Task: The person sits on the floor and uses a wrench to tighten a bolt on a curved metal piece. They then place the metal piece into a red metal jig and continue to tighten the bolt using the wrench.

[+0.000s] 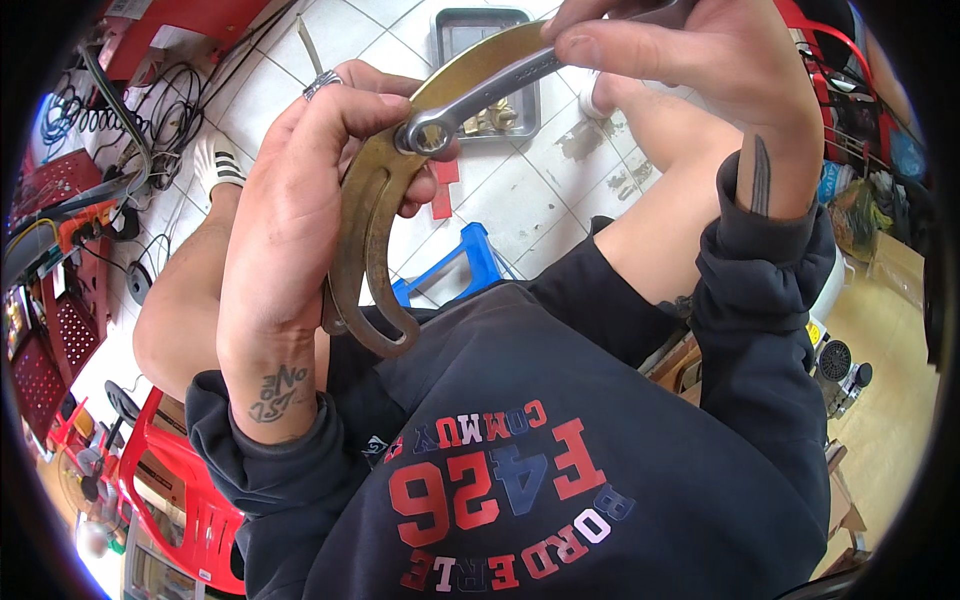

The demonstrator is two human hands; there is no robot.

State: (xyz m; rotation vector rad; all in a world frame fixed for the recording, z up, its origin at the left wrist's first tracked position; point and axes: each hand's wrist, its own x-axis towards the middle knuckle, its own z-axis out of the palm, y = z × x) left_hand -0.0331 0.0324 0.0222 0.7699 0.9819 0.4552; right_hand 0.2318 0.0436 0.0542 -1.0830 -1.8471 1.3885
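In front of my chest, my left hand [285,200] is closed around a curved, brass-coloured metal bracket [362,225] with a long arc-shaped slot. The slotted end hangs down past my wrist, while a curved arm rises to the upper right. A grey steel wrench [500,92] lies along that arm, its ring end at the bracket's middle beside my left thumb. What sits inside the ring is too small to make out. My right hand [690,60] grips the wrench near its far end, thumb pressed on the shaft; part of those fingers is cut off by the upper edge.
On the tiled floor beyond stands a grey metal tray [532,110] with brass-coloured parts. A blue plastic stool [480,255] is between my legs. Black cables [175,125] and a red cabinet [190,40] are at the left, above a red chair [180,490]. Bags [855,215] lie at the right.
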